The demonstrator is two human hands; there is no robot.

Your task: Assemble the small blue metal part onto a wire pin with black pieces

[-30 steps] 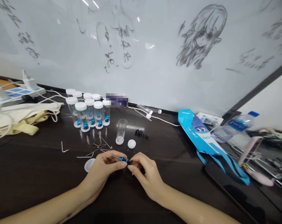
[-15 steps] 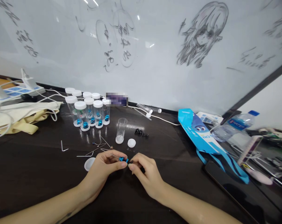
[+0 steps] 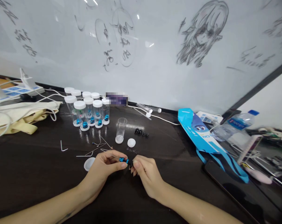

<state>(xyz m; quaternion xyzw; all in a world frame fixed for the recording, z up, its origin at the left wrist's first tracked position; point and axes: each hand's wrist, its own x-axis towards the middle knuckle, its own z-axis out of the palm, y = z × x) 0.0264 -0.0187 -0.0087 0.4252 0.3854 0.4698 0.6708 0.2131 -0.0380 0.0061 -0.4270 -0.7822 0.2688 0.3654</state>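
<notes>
Two hands meet, and a blue-and-black part sits right between them!
The left hand [image 3: 105,165] pinches the blue metal part [image 3: 121,159] between thumb and fingers; the right hand [image 3: 148,171] curls narrow at the black piece [image 3: 131,164] on its end, but gripping or just touching, I can't tell. Behind, white-capped tubes [image 3: 79,114] stand clustered, several with blue pieces inside: those look finished. One open-topped tube [image 3: 121,125] stands upright beside a loose white cap [image 3: 131,142], small black parts [image 3: 141,133] lie beyond, so I'd say there's more to do. Room? Tight leftward, with a white dish [image 3: 88,164] just beside the left hand; rightward, dark tabletop [image 3: 173,161] stretches to the black slab [image 3: 229,186].
</notes>
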